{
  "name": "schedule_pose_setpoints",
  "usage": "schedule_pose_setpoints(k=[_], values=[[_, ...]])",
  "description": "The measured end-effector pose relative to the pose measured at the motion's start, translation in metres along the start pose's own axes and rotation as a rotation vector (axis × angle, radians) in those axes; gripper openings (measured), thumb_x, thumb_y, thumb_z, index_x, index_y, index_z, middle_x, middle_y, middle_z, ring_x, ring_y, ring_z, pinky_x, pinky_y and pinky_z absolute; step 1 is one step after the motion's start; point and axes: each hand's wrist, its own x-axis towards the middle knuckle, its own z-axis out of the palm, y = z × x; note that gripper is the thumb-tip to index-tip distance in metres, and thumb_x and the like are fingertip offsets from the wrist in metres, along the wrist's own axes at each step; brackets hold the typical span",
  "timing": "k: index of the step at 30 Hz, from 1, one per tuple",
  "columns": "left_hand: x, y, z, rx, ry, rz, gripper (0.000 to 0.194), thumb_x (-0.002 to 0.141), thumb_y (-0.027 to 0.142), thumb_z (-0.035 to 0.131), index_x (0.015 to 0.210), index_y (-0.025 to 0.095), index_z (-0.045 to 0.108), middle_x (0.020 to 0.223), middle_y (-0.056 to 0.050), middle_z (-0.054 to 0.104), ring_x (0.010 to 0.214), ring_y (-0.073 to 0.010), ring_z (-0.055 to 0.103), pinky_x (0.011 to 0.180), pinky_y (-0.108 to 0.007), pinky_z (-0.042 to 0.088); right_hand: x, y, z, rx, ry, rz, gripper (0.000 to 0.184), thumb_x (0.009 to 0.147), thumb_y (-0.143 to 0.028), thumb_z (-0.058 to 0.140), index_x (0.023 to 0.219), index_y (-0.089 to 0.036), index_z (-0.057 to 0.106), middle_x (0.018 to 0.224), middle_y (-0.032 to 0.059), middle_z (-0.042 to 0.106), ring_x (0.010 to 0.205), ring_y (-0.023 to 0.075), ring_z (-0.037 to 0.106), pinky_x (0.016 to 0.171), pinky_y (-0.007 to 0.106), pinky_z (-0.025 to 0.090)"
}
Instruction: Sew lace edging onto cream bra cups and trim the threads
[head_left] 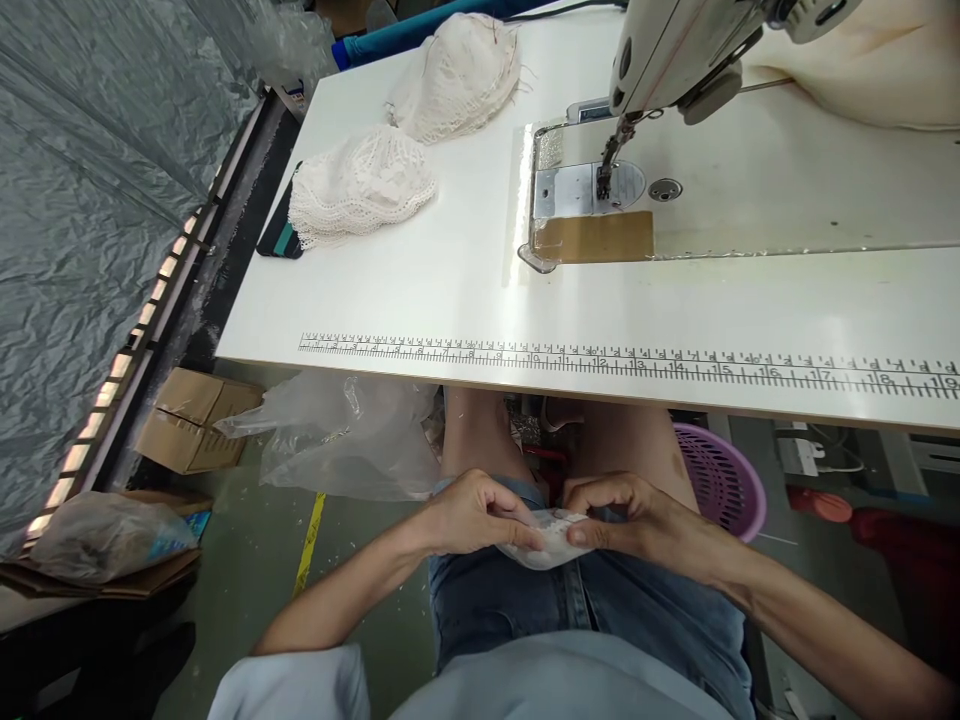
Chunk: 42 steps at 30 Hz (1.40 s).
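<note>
Over my lap, my left hand (480, 515) and my right hand (634, 515) pinch a small white piece of fabric (547, 548) between thumbs and fingers, one at each side. It looks thin and bunched, and the fingers cover part of it. Above the lap is the white sewing table, where a white lace cup-shaped piece (364, 190) lies at the left. Another lace cup piece (459, 80) sits behind it with loose threads at its edge. Neither hand touches the table or the sewing machine (664, 60).
A printed ruler (637, 362) runs along the table's front edge (480, 385). The machine's needle and presser foot (604, 178) stand over the metal plate. Beige fabric (862, 65) lies at the back right. Below are a purple basket (739, 490), clear plastic bag (345, 430) and cardboard box (187, 420).
</note>
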Motion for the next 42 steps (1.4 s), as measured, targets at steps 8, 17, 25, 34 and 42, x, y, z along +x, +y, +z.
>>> schedule_pose_setpoints(k=[8,17,25,34,42], values=[[0.005,-0.004,0.002,-0.037,-0.005,-0.008,0.028,0.063,0.036,0.075,0.078,0.012,0.075,0.065,-0.002,0.067,0.06,-0.0101,0.053,0.06,-0.02,0.041,-0.002,0.001,-0.002,-0.011,-0.015,0.003,0.028,0.079,-0.042,0.064,0.069,-0.016,0.064,0.068,-0.0015,0.05,0.063,0.0109,0.045,0.058,0.024,0.034],[0.004,-0.003,0.003,-0.016,0.014,0.019,0.031,0.065,0.039,0.074,0.077,0.01,0.074,0.063,0.0,0.063,0.057,-0.008,0.048,0.055,-0.018,0.036,-0.002,-0.005,-0.003,-0.164,0.013,-0.023,0.032,0.081,-0.048,0.059,0.073,-0.017,0.064,0.069,-0.0005,0.053,0.065,0.0125,0.046,0.059,0.025,0.035],[0.003,-0.001,0.005,0.116,0.103,0.053,0.033,0.068,0.041,0.07,0.073,0.008,0.072,0.056,0.003,0.053,0.054,-0.0066,0.04,0.049,-0.018,0.028,0.003,0.003,0.006,-0.193,0.1,0.002,0.038,0.075,-0.053,0.064,0.067,-0.017,0.056,0.065,-0.003,0.046,0.062,0.0116,0.041,0.055,0.024,0.031],[-0.004,0.006,0.008,0.123,0.069,0.072,0.032,0.071,0.041,0.067,0.074,0.01,0.071,0.056,0.003,0.051,0.055,-0.0074,0.039,0.05,-0.019,0.03,-0.003,-0.003,0.004,-0.204,0.087,-0.044,0.035,0.08,-0.052,0.06,0.071,-0.018,0.062,0.072,0.0008,0.054,0.068,0.015,0.049,0.061,0.026,0.038],[-0.001,0.005,0.009,0.077,0.108,0.102,0.028,0.07,0.036,0.068,0.071,0.009,0.069,0.06,0.001,0.057,0.056,-0.0077,0.045,0.051,-0.018,0.032,-0.002,-0.004,0.002,-0.265,0.074,-0.016,0.029,0.083,-0.046,0.057,0.076,-0.018,0.059,0.077,0.0014,0.056,0.072,0.0159,0.051,0.064,0.026,0.039]])
